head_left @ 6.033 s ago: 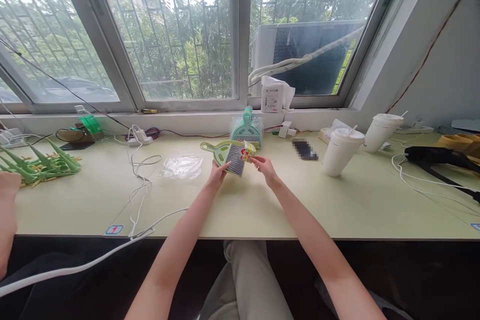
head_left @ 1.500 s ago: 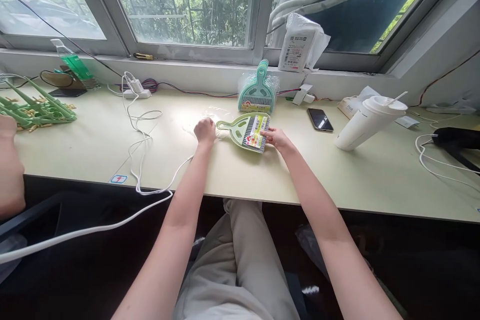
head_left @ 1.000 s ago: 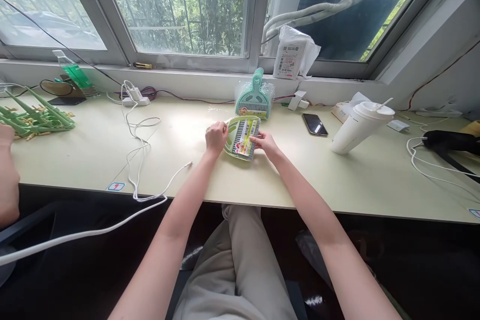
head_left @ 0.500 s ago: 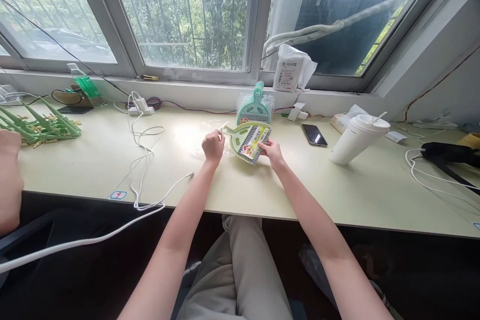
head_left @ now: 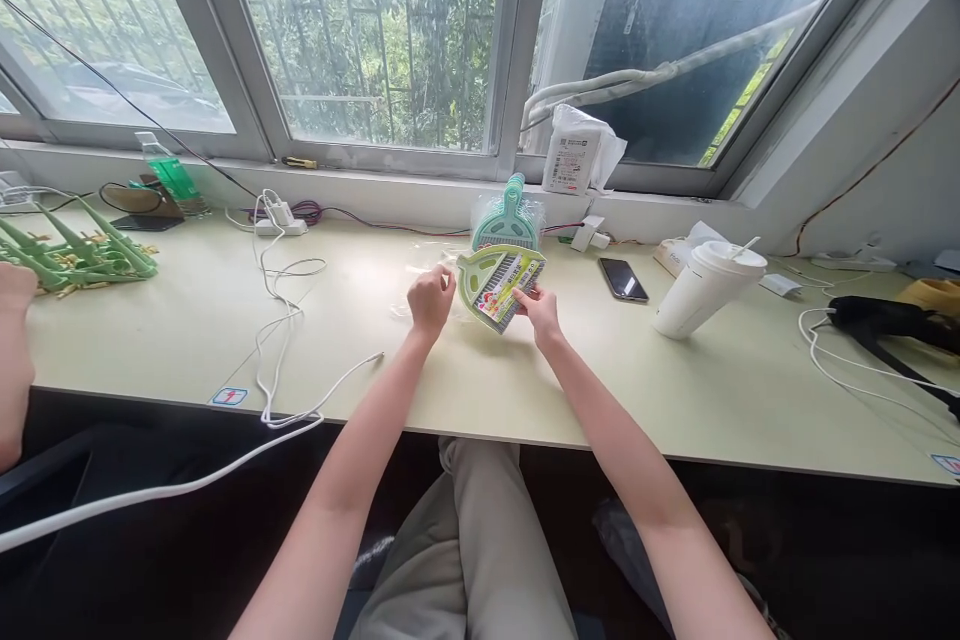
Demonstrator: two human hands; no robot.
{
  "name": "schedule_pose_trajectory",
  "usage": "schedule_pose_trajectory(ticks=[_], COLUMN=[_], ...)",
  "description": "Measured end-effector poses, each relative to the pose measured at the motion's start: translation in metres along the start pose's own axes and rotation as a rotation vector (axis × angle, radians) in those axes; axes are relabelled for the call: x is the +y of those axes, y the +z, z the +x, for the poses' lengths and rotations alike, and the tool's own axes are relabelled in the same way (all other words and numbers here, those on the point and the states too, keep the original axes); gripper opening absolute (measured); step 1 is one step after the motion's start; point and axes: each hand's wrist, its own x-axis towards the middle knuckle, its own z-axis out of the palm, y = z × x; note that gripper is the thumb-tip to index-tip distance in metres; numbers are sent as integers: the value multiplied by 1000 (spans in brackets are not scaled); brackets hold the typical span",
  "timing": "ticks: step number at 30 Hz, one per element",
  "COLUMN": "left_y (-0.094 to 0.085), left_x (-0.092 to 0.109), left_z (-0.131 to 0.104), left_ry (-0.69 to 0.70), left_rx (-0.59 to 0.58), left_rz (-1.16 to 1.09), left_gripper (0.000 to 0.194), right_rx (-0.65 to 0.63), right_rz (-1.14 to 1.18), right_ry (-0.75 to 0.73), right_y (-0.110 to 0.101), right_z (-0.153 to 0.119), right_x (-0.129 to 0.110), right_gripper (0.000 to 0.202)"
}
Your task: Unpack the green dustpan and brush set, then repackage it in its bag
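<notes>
Pale green, the small dustpan set (head_left: pixel 499 285) sits just above the middle of the frame, tilted up off the cream worktop (head_left: pixel 480 370) with its grey brush bristles and a bright printed label facing the camera. The right hand (head_left: pixel 540 312) holds its lower right edge, fingers pinched on the pan and label. The left hand (head_left: pixel 430 298) is curled at the pan's left edge; its fingers seem closed on a clear plastic bag (head_left: pixel 420 285) lying crumpled there, though whether they also grip the pan's rim I cannot tell. Just behind the held set, toward the window sill, a stack of teal dustpan sets (head_left: pixel 504 220) stands wrapped in clear film. To the right of centre lie a dark phone (head_left: pixel 622 278) and a white lidded cup (head_left: pixel 701 288) with a straw. A white cable (head_left: pixel 281 320) loops across the left part of the worktop, and green plastic hangers (head_left: pixel 75 255) lie at the far left edge, where another person's hand (head_left: pixel 13 285) shows. A black cord and tool (head_left: pixel 892 315) rest at the far right.
</notes>
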Motion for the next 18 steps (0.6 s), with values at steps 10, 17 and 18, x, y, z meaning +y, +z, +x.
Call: schedule_pose_trajectory(ticks=[10,17,18], left_y=[-1,5,10], left_x=[22,19,16], left_z=[-16,-8,-6], left_ry=[157,-448,-495], left_rx=[-62,293,179], left_rz=[-100,-495,-650], left_gripper=[25,71,70], right_rx=[-178,-66,-67], right_rz=[3,140,141], right_ry=[6,-37,-39], right_y=[15,8,8], right_z=[-7,-3,-3], right_x=[5,3,3], right_gripper=[32,29,29])
